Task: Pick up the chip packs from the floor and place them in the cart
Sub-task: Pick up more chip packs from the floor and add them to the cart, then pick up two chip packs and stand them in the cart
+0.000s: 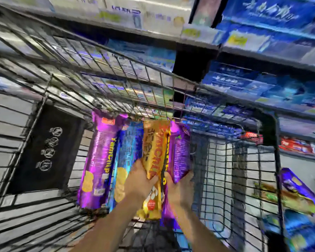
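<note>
Both my hands reach down into the black wire cart (273,139). My left hand (138,180) grips a yellow chip pack (152,151) near its lower end. My right hand (180,186) holds a purple chip pack (180,151) at its bottom edge, right beside the yellow one. On the cart's bottom to the left lie another purple chip pack (96,160) and a blue chip pack (127,151), side by side. Outside the cart at the right, a purple pack (298,186) and a green pack (284,199) lie on the floor. The frame is blurred.
Store shelves (262,51) full of blue and white packages rise behind and to the right of the cart. A black panel with white symbols (47,148) sits on the cart's left wall. Pale tiled floor (298,160) shows through the wires.
</note>
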Available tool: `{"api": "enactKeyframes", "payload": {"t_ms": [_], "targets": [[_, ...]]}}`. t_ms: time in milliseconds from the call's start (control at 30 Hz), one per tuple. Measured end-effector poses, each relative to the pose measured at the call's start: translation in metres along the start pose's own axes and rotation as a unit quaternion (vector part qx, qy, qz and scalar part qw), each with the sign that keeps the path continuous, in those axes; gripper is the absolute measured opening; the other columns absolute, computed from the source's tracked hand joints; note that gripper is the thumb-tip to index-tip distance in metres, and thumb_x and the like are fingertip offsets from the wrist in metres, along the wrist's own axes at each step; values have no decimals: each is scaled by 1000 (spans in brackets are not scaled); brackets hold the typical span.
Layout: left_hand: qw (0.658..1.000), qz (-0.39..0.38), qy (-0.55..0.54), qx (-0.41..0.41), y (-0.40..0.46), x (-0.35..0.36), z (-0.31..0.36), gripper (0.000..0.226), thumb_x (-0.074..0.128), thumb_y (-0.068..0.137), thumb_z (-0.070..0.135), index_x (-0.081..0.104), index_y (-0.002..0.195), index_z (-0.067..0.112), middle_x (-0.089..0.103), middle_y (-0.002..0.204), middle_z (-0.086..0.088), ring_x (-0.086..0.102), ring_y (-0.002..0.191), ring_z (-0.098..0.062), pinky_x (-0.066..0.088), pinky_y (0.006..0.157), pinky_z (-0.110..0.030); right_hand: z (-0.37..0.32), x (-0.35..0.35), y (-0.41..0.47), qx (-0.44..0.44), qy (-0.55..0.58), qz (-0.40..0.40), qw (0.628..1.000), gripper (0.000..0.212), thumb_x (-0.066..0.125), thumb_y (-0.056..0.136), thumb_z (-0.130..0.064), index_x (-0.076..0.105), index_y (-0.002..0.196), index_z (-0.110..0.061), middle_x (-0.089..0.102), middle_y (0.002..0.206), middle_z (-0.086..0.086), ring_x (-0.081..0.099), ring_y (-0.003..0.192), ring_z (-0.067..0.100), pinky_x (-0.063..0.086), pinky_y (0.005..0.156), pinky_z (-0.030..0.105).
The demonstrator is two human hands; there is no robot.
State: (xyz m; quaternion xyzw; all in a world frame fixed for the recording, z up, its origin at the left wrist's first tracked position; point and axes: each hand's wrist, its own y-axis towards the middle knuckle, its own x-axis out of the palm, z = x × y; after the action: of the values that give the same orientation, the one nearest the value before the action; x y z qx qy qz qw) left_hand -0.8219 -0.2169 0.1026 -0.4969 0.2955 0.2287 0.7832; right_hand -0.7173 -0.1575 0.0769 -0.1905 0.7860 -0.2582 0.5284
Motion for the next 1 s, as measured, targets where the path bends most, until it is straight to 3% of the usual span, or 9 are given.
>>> {"api": "enactKeyframes", "payload": {"t_ms": [167,300,467,600,733,867,933,1000], "targets": [[999,-20,-22,17,5,10,-2,86,64,80,51,24,144,8,43,138,-13,43,129,-32,41,100,-41,0,13,-5,-6,-19,14,1000,104,74,70,-56,32,142,5,52,124,28,54,113,44,49,86,48],[999,-7,-11,39,-1,-6,-4,81,62,82,49,29,142,7,43,137,-13,42,128,-31,40,102,-40,1,-10,-7,-50,-77,-17,996,90,51,88,-57,12,151,-6,37,142,19,42,128,35,42,100,46],[981,12,133,142,-21,-63,10,70,49,90,50,31,141,6,38,145,-14,38,132,-31,35,108,-39,-15,-67,-24,-170,-146,-9,974,71,34,96,-54,13,152,-17,26,154,14,29,141,32,29,114,48],[919,34,285,269,-61,-120,60,70,41,91,56,29,145,13,27,155,-10,23,143,-28,20,117,-45,-26,-142,-52,-236,-172,21,956,66,28,98,-53,13,153,-19,18,159,10,16,147,27,13,120,49],[849,72,362,378,-113,-150,131,72,40,91,57,28,146,13,25,156,-10,21,145,-27,19,118,-48,-10,-221,-86,-258,-161,103,947,71,19,93,-59,24,151,-18,28,156,10,23,146,24,16,119,46],[778,89,407,470,-182,-136,207,73,39,91,58,26,147,14,24,157,-8,22,145,-26,22,117,-46,42,-294,-112,-220,-157,151,951,63,29,99,-51,20,151,-18,22,159,8,19,146,23,10,119,46],[738,86,429,514,-222,-114,243,73,39,92,57,25,148,13,24,157,-8,23,145,-26,20,116,-45,84,-327,-124,-182,-142,177,957,64,28,97,-50,21,151,-15,24,157,10,23,144,26,13,117,46],[695,82,446,558,-262,-81,274,72,39,92,57,27,147,11,28,155,-10,28,142,-27,22,115,-45,136,-355,-135,-136,-98,208,964,61,41,96,-43,32,147,-12,37,149,16,36,137,32,24,112,46]]}}
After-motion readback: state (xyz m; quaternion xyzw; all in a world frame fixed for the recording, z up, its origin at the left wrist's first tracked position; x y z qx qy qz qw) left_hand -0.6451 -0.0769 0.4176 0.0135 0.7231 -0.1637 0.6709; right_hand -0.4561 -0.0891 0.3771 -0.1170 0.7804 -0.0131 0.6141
